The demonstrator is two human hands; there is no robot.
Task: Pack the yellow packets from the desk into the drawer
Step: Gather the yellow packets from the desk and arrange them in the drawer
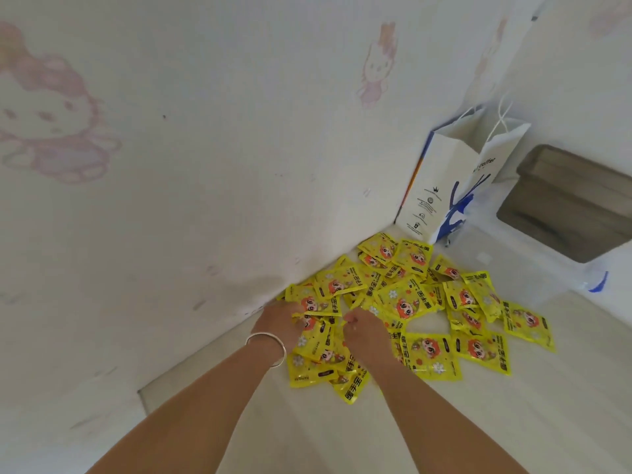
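Both bare forearms reach forward over the bench. The left hand (278,318), silver bracelet (266,347) at its wrist, and right hand (364,331) each pinch yellow packets (403,302), heaped in the bench's far corner beside a paper bag (441,186).

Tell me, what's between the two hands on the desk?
Yellow packets. In the head view, the left hand and right hand both reach into the pile, and a few packets lie in the narrow gap between them.
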